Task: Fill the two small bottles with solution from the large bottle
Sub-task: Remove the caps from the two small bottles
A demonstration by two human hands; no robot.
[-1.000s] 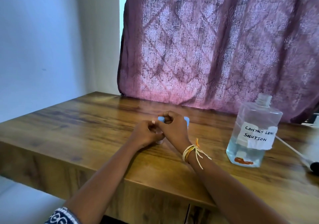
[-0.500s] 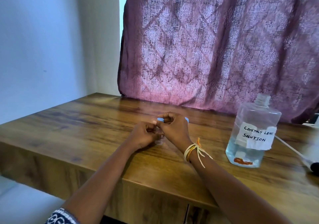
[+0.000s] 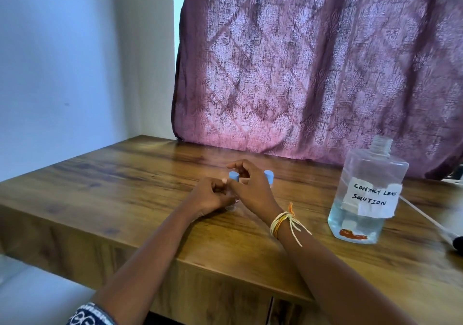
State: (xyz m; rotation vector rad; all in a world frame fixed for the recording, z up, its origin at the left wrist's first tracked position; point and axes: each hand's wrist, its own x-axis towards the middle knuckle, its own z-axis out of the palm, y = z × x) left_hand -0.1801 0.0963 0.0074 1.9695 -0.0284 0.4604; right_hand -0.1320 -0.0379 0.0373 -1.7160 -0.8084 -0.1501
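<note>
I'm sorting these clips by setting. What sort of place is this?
Probably a room in a home: a wooden table set against a plain wall, with a patterned pink curtain hanging behind it.

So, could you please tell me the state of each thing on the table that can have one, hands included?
Large bottle: upright, uncapped, partly full of clear liquid.
Left small bottle: upright, blue cap on, held.
Right small bottle: blue cap on, mostly hidden behind the right hand.
Left hand: fingers curled around the left small bottle's base.
Right hand: fingers curled at the left bottle's cap.
</note>
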